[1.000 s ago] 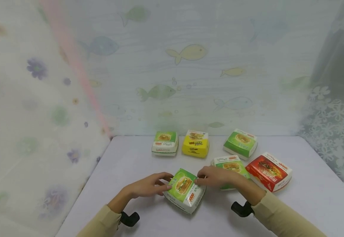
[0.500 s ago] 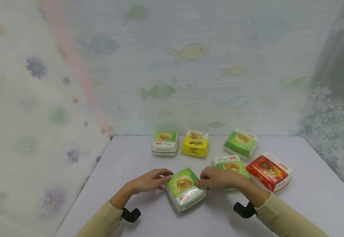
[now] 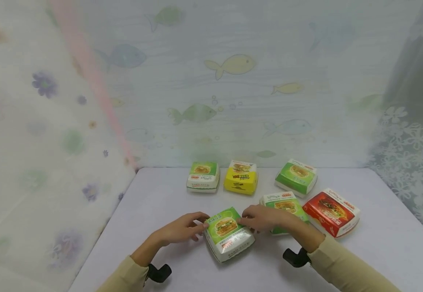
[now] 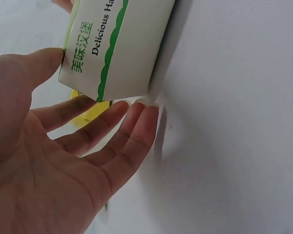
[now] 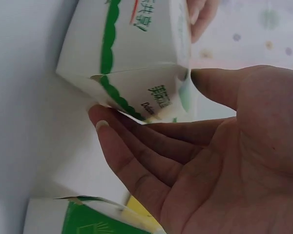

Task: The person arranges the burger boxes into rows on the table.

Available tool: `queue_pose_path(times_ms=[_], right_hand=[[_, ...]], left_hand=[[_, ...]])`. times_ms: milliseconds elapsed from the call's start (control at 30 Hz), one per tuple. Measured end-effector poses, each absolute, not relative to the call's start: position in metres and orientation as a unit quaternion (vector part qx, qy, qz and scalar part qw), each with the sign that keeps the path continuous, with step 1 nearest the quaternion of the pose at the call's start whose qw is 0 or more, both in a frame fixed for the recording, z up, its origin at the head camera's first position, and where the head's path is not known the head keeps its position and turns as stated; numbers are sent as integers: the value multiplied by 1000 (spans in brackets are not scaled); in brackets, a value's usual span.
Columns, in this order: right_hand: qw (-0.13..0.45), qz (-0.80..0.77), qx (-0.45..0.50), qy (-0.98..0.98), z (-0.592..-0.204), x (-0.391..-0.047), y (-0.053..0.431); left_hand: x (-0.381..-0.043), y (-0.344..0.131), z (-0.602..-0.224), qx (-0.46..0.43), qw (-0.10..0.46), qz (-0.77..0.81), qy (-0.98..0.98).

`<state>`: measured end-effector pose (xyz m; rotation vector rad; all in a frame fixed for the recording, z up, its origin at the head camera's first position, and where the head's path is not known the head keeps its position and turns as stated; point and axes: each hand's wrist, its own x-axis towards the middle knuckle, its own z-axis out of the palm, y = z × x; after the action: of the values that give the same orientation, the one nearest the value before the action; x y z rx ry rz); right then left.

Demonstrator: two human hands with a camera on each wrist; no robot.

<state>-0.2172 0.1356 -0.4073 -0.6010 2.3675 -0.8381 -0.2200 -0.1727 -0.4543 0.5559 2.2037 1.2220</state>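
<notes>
A green-and-white burger box [image 3: 226, 235] with a burger picture on its lid sits between both hands near the middle of the white table. My left hand [image 3: 184, 229] holds its left corner loosely, thumb on the upper edge and fingers curved behind. At the opposite corner, my right hand [image 3: 264, 219] holds it with the thumb at the lid's edge and the fingers around the side. The left wrist view shows the box's side [image 4: 127, 53] with green scalloped trim. In the right wrist view, the box's corner [image 5: 141, 87] partly covers some fingertips.
Behind stand a green-and-white box [image 3: 203, 177] and a yellow box [image 3: 240, 177]. To the right are another green box [image 3: 296, 177], a red box [image 3: 331, 212] and a green-and-white box [image 3: 284, 202] partly behind my right hand. A fish-patterned curtain [image 3: 197, 81] hangs behind the table [image 3: 153, 190].
The box between my hands has turned so its printed front faces nearer to me. Both hands have shifted slightly along its corners. The other boxes have stayed put.
</notes>
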Motion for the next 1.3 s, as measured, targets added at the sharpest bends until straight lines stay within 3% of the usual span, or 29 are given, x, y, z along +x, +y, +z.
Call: queue_pose_path(times_ms=[400, 733, 1300], right_hand=[[284, -372, -222, 855, -417, -209, 141], [272, -376, -204, 862, -417, -202, 142], [285, -419, -172, 845, -422, -195, 143]], left_hand=[[-232, -161, -460, 177, 254, 476, 823], [-223, -158, -457, 165, 248, 487, 821], [-216, -151, -463, 125, 271, 505, 810]])
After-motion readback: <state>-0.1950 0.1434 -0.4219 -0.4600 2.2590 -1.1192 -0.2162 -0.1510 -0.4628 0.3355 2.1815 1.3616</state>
